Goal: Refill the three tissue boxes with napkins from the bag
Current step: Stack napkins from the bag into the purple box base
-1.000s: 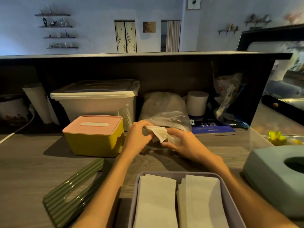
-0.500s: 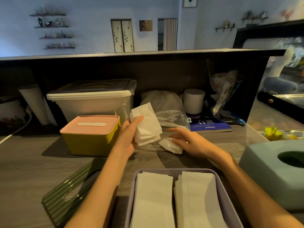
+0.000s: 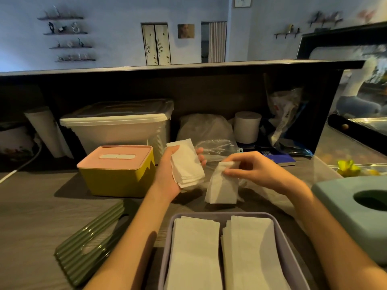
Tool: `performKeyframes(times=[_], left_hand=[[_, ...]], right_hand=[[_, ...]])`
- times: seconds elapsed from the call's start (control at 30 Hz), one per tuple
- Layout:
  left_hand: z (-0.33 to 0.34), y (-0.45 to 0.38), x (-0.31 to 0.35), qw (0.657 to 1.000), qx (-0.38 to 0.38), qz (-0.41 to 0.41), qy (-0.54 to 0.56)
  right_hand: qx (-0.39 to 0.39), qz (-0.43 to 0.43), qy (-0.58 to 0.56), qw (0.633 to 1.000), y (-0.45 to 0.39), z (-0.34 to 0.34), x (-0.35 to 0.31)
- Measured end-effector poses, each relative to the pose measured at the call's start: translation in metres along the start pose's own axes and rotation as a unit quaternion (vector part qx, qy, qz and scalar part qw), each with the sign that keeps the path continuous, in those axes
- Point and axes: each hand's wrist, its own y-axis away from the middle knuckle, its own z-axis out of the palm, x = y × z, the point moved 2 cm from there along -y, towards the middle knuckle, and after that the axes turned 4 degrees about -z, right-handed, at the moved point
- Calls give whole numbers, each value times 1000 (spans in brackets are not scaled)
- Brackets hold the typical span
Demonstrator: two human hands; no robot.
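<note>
Left hand (image 3: 171, 176) at frame centre cupping a fanned stack of napkins (image 3: 187, 163), right hand (image 3: 254, 170) beside it pinching a second napkin bundle (image 3: 222, 186) hanging above the bench (image 3: 37, 204), clear bag (image 3: 215, 147) lying just behind, lilac box (image 3: 284, 243) at bottom centre sitting open with two napkin piles inside, pink-lidded box (image 3: 117, 170) left of centre, blue box (image 3: 343, 208) at right edge.

Premises are presenting as a service counter in a small café or shop, staff side. A raised dark counter ledge (image 3: 188, 66) is screening a lower wooden work surface (image 3: 41, 206). Supplies are sitting beneath the ledge: a lidded storage bin (image 3: 117, 126), a paper roll (image 3: 247, 127), bagged goods (image 3: 287, 116). Beyond, wall shelves (image 3: 67, 34) are displaying ornaments in a public room.
</note>
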Motion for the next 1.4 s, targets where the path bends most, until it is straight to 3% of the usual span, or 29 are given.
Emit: performKeyframes(times=[0.07, 0.2, 0.6, 0.73, 0.87, 1.0, 1.1, 1.27, 1.4], left_hand=[[4, 1, -2, 993, 5, 4, -121], [11, 3, -16, 962, -3, -13, -273], [21, -1, -40, 951, -90, -76, -285], [23, -1, -39, 924, -122, -116, -342], [11, 4, -27, 868, -78, -59, -488], [-11, 13, -17, 810, -73, 65, -578], [-18, 17, -17, 811, -52, 158, -561], [-19, 13, -34, 802, -22, 175, -570], [-13, 14, -47, 852, -8, 169, -495]], right_hand=[[-6, -12, -89, 996, 5, -3, -9], [87, -27, -139, 986, -1, 8, -16], [162, -8, 29, 986, -12, 28, 7], [70, 34, 9, 997, -10, 25, 10], [73, 15, -15, 997, 8, 27, 13], [124, 40, -102, 986, 26, 38, 23], [137, 48, -133, 980, 29, 51, 28], [173, 19, -144, 974, 26, 66, 30], [164, -20, -164, 972, 27, 73, 26]])
